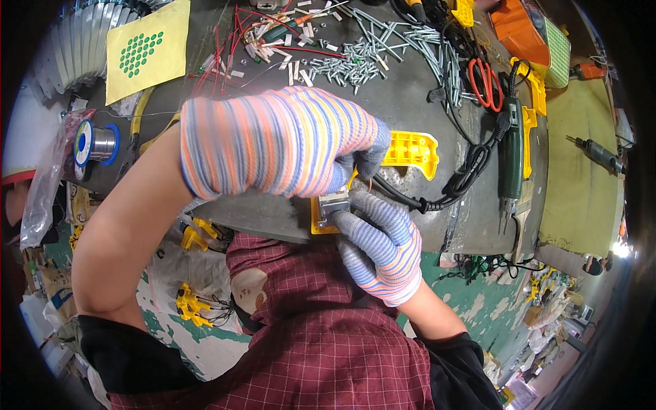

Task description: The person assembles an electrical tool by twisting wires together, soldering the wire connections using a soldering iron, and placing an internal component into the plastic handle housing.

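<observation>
Both my hands wear striped knit gloves and meet at the table's near edge. A yellow plastic housing (316, 222) lies there with a grey metal block (333, 205) set in it, partly hidden by the fingers. My left hand (287, 143) reaches over from the left, its fingers curled in a pinch above the block; what they pinch is hidden. The fingers of my right hand (383, 246) close around the block and the right side of the housing. A short brownish wire shows between the hands. Just beyond, a yellow half shell (410, 154) lies with its ribbed inside up.
A black power cord (444, 201) runs right from the housing. Loose screws (352, 65), red wires (219, 51) and a screwdriver (280, 31) cover the far table. Red-handled scissors (484, 85) and a dark green power tool (510, 157) lie right; a solder spool (96, 143) stands left.
</observation>
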Demonstrator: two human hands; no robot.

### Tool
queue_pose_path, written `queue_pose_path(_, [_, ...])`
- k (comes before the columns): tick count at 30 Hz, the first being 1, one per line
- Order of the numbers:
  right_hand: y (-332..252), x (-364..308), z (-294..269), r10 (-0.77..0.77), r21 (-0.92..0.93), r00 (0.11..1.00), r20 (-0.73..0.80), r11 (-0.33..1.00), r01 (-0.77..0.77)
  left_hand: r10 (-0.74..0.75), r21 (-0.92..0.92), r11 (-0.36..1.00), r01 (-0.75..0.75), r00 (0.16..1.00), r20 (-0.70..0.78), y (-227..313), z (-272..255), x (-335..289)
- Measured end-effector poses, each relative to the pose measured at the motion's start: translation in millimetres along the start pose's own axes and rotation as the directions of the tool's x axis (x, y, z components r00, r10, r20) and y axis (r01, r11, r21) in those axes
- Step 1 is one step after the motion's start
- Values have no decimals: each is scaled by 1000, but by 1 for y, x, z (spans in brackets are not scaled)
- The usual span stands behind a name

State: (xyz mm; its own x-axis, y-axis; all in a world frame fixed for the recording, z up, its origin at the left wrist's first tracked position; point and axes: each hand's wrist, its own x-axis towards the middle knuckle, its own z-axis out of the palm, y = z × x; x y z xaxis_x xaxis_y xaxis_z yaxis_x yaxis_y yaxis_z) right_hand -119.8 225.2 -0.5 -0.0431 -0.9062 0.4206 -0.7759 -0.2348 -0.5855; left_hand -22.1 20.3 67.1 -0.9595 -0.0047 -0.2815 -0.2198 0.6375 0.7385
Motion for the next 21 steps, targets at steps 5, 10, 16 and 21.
queue_pose_path(5, [1,-4,0,-9,-13,1000,5,1000,9,-3,216,976,8,1000,-23,2,11,2])
queue_pose_path(10, [-1,-3,2,-21,-41,1000,4,999,22,96,366,930,-42,987,-129,2,25,-7])
queue_pose_path(16, [-3,-3,0,-27,-60,1000,10,998,28,341,214,939,-268,798,-497,-6,34,-28])
queue_pose_path(21, [-5,-7,0,21,-31,1000,13,999,-20,-16,-48,999,-21,751,-660,-29,51,-64])
